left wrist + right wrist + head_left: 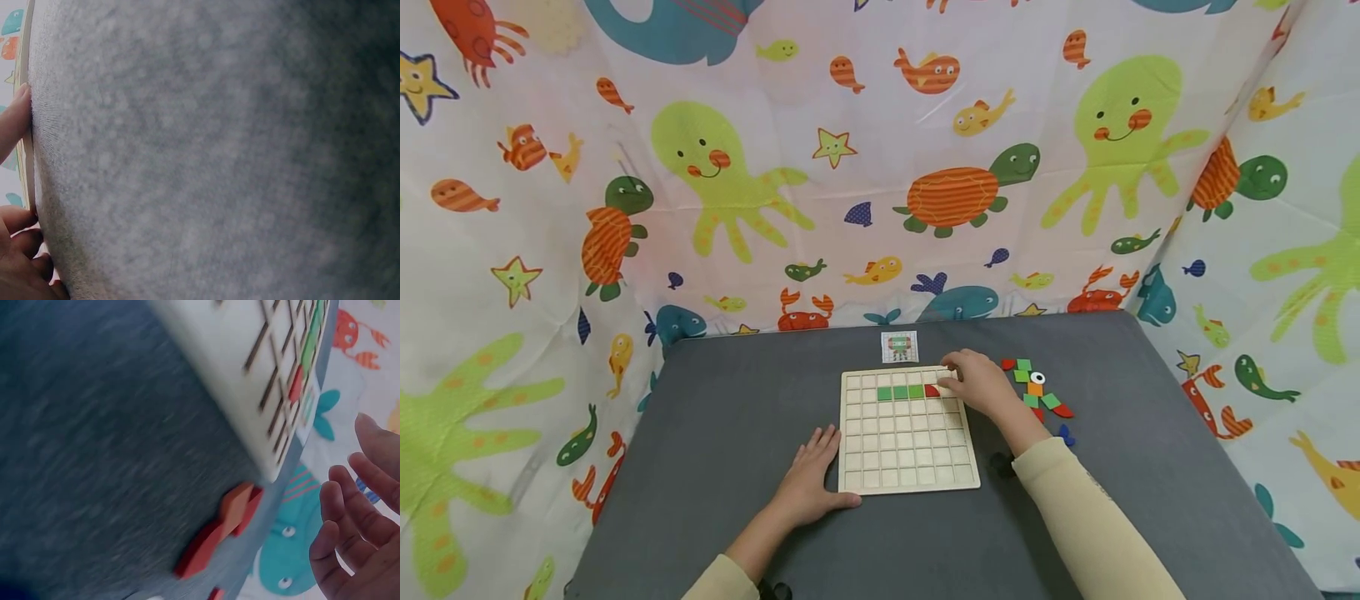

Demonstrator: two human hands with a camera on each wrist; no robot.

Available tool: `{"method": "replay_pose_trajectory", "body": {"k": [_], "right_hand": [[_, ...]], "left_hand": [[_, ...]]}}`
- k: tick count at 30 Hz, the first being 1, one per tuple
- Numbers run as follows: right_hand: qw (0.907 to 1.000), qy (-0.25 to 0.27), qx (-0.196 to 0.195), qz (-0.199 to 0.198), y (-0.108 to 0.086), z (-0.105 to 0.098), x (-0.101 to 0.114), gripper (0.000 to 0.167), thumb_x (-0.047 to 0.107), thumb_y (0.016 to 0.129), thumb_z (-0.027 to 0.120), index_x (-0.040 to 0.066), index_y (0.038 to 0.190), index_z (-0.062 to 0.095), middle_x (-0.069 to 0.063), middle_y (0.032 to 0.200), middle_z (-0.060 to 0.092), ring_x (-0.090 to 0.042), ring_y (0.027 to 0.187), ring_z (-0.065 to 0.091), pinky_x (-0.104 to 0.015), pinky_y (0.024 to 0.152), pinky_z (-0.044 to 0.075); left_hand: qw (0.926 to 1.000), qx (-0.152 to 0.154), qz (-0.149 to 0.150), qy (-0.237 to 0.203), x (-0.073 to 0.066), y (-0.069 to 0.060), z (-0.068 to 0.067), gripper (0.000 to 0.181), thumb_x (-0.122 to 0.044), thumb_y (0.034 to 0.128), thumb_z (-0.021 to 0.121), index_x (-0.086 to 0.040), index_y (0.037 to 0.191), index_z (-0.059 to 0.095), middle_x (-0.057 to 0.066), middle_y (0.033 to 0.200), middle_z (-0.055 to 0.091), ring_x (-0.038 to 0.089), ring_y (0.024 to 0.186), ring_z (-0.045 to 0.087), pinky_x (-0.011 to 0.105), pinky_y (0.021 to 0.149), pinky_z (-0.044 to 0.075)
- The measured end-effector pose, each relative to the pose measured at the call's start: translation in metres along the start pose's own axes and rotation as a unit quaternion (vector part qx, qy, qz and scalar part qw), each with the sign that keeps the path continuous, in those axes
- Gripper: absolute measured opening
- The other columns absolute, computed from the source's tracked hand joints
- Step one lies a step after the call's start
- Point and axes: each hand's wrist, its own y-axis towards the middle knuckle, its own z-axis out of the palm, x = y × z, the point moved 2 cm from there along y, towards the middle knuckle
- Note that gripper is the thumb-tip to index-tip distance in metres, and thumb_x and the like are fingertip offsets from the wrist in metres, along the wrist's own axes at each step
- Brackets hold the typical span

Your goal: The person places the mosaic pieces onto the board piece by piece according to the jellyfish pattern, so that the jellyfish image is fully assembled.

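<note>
A pale wooden grid board lies on the grey table. Several green squares sit in a row near its top, with a red piece with one curved side at the row's right end. My left hand rests at the board's lower left corner, fingers along the left side and thumb by the front edge. Over the upper right corner is my right hand, beside the red piece. In the right wrist view, its loosely bent fingers hold nothing and are apart from the board.
Loose red, green and orange pieces lie right of the board, with a white ring-shaped piece and a blue piece. A small picture card lies behind the board. Patterned cloth hangs around the table's back and sides.
</note>
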Motion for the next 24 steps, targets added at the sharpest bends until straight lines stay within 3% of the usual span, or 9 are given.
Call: {"method": "replay_pose_trajectory", "body": {"k": [8,14,24], "right_hand": [[0.9992,-0.001,-0.02,0.035,-0.009,-0.001,-0.029,0.038,0.029,0.093,0.075,0.008,0.124,0.069,-0.011,0.112,0.067,-0.027,0.095,0.065,-0.045,0.079,0.057],[0.9965,-0.003,-0.013,0.082,-0.009,0.001,-0.046,0.043,0.03,0.092,0.075,0.004,0.124,0.067,-0.015,0.112,0.066,-0.029,0.094,0.065,-0.047,0.082,0.055],[0.9903,-0.026,0.005,0.137,-0.003,0.004,-0.048,0.042,0.031,0.091,0.076,-0.002,0.115,0.066,-0.019,0.108,0.067,-0.03,0.087,0.063,-0.048,0.083,0.055]], "left_hand": [[1.0,-0.003,-0.001,0.0,-0.001,-0.001,-0.001,0.119,-0.06,0.0727,0.084,-0.008,0.161,0.023,0.01,0.169,0.018,0.033,0.157,0.009,0.058,0.125,0.013],[1.0,-0.003,-0.002,-0.001,-0.001,-0.001,-0.001,0.119,-0.059,0.0724,0.084,-0.008,0.161,0.024,0.011,0.169,0.018,0.033,0.157,0.009,0.058,0.124,0.013],[1.0,-0.001,0.001,0.0,-0.002,-0.001,-0.001,0.118,-0.06,0.0729,0.084,-0.008,0.161,0.024,0.011,0.169,0.019,0.033,0.157,0.009,0.058,0.124,0.013]]}}
